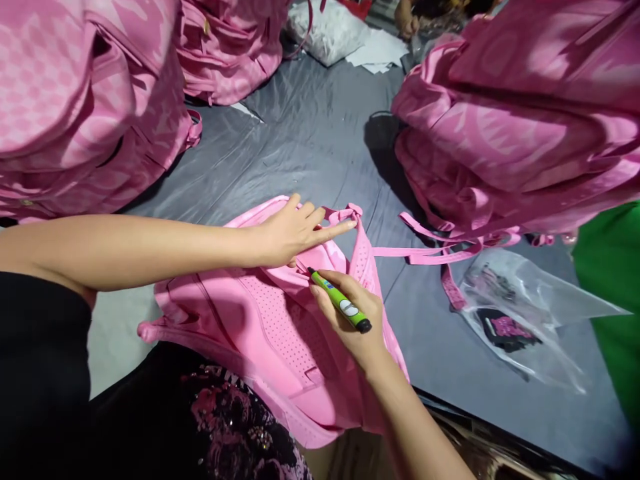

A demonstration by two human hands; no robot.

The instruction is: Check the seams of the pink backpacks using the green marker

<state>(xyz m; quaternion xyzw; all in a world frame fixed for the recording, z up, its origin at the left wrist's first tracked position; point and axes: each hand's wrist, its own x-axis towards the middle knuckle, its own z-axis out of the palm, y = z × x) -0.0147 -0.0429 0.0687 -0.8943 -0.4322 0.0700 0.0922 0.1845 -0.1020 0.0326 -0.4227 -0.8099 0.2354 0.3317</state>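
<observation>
An unzipped or loosely spread pink backpack [280, 320] lies across my lap and the table's front edge, its dotted padded panel facing up. My left hand [293, 230] grips the backpack's upper part; the index finger is stretched out towards a pink strap loop [353, 212], and the thumb is mostly hidden below. In my right hand [357, 313] is a green marker pen [337, 299] with black ends. Its dark front end points up and left at the fabric just under my left hand. Whether the tip touches the fabric I cannot tell.
Large pink backpacks [90, 107] stand at the left, with another pink backpack [525, 113] at the right. Loose pink straps [430, 253] trail over the grey table cover [320, 127]. A clear plastic bag [530, 307] with small parts lies right, beside green cloth [610, 280].
</observation>
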